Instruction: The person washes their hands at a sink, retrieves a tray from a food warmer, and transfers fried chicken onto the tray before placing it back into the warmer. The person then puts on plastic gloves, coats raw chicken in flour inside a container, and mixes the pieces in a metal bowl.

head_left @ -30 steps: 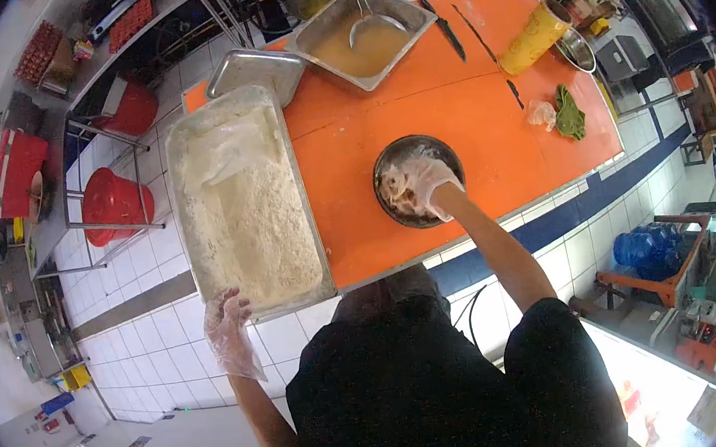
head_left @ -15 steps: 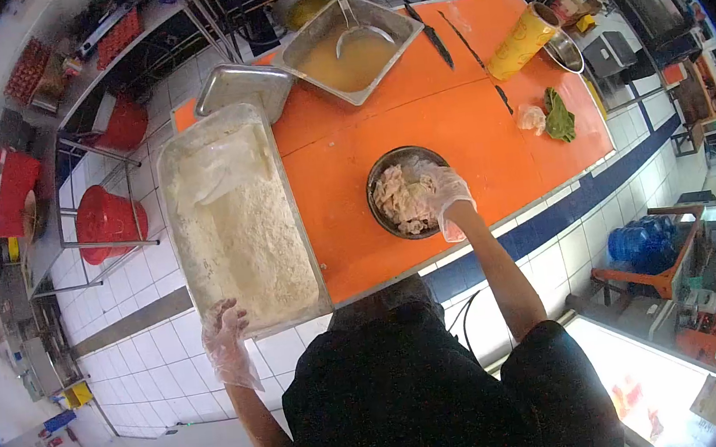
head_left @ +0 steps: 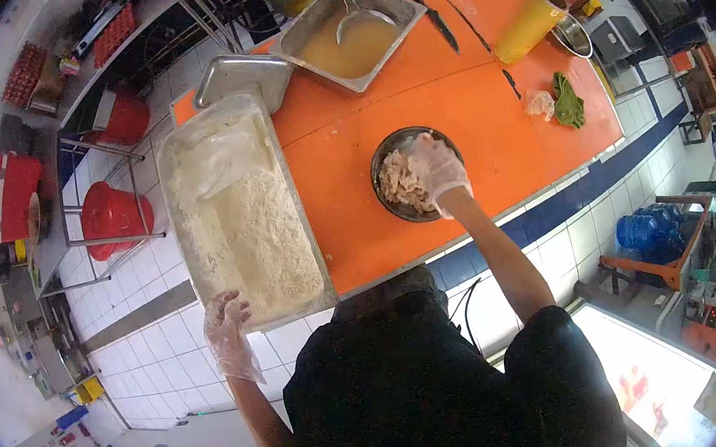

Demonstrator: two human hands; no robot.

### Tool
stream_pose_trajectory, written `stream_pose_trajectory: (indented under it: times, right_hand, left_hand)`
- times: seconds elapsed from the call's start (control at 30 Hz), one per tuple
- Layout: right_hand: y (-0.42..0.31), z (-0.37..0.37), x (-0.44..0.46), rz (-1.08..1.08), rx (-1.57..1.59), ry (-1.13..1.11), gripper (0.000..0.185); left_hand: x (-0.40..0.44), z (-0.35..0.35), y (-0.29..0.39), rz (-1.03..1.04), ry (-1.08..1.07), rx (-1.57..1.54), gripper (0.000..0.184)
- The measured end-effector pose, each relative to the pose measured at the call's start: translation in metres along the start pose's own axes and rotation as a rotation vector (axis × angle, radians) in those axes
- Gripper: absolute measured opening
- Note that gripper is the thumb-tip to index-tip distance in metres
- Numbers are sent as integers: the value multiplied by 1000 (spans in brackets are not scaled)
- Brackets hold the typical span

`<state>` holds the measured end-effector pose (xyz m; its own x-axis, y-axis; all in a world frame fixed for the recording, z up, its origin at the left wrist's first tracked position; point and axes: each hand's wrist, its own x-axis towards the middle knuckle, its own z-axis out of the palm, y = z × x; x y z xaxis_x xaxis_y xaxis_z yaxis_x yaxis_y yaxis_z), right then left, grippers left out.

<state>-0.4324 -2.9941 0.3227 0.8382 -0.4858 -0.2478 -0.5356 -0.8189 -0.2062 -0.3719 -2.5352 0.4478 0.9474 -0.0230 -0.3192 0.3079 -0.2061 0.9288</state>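
Note:
My right hand [head_left: 439, 172], in a clear plastic glove, reaches into a dark round bowl [head_left: 421, 214] on the orange table. Its fingers curl into the pale raw meat pieces [head_left: 402, 183] heaped there, and the fingertips are partly hidden. My left hand [head_left: 228, 328], also gloved, hangs at the near left corner of a big metal tray [head_left: 324, 267] of flour [head_left: 262, 234]. Its fingers are loosely bent and apart, holding nothing, with pale residue on them.
At the back of the orange table [head_left: 350, 154] stand a pan [head_left: 416, 18] of cloudy liquid with a strainer [head_left: 363, 20] and a metal lid [head_left: 248, 75]. A knife [head_left: 439, 29], yellow roll [head_left: 525, 26], steel bowl [head_left: 572, 36], crumpled plastic [head_left: 539, 104] and green cloth [head_left: 568, 102] lie rightward.
My right hand has shifted slightly up and inward over the meat, its fingers now more curled. My left hand stays near the tray corner. The view has tilted a little.

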Motion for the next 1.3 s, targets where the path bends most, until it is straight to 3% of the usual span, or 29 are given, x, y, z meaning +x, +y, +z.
stream_pose_trajectory:
  times: [0.03, 0.1, 0.13, 0.23, 0.27, 0.33, 0.4, 0.43, 0.47, 0.53, 0.63, 0.73, 0.8, 0.93, 1.0, 1.03, 1.07, 1.1, 1.2, 1.23, 1.3]
  right_hand:
    - [0, 14, -4, -145, -92, 47, 45]
    - [-39, -55, -44, -349, -421, -53, 49]
    - [-30, -26, -48, -344, -426, -55, 49]
    - [8, 74, -31, -192, 6, -224, 47]
    - [16, 79, -22, -522, -189, -307, 41]
    - [23, 53, 8, -850, -409, -352, 37]
    - [17, -1, 11, -546, -155, -490, 36]
    - [18, -18, 18, -414, -220, -542, 44]
    - [28, -15, 17, -421, -217, -551, 44]
    - [54, 0, 20, -34, 376, -292, 61]
    - [32, 43, 29, 0, 237, -240, 72]
    - [23, 62, 33, -24, 194, -395, 63]
    - [24, 68, 40, -99, 21, -363, 42]
    - [19, 33, 28, -173, -23, -364, 50]
    - [12, 7, 9, -213, -249, -17, 45]
    - [0, -16, 5, -250, -574, -246, 57]
    - [-2, -14, 3, -245, -577, -244, 57]
    - [-4, -10, -1, -309, -781, -167, 58]
    - [-21, 5, -8, -384, -829, -85, 71]
    - [-20, 20, -9, -314, -586, -186, 74]
    - [-12, 40, -8, -325, -346, -69, 66]
  left_hand:
    - [1, 2, 0, 0, -8, -1, 33]
    - [3, 5, -2, -63, -17, -14, 32]
    - [3, 6, -3, -65, -23, -17, 32]
    - [4, 10, -2, -35, -49, -16, 30]
    - [1, 11, 1, -44, -47, -21, 29]
    - [14, 15, 6, -19, -46, -48, 28]
    - [12, 2, 0, 11, -28, -27, 31]
    - [10, 2, 4, -4, 9, -41, 32]
    - [8, -5, -1, -11, 16, -35, 32]
    - [12, -13, -11, -32, 7, -72, 32]
    - [10, -7, -13, -58, 12, -69, 30]
    - [2, 8, 2, -47, 21, -52, 30]
    - [7, 6, 1, -36, 5, -62, 29]
    - [4, 3, -4, -21, -1, 0, 29]
    - [5, 4, -6, -10, -5, -7, 28]
    - [6, 5, -8, -17, -11, -10, 29]
    - [7, 6, -10, -22, -16, -16, 29]
    - [8, 7, -11, -18, -18, -20, 29]
    - [10, 12, -9, -75, -34, -23, 29]
    - [7, 14, -5, -62, -47, -11, 31]
    - [8, 16, -2, -41, -61, -4, 32]
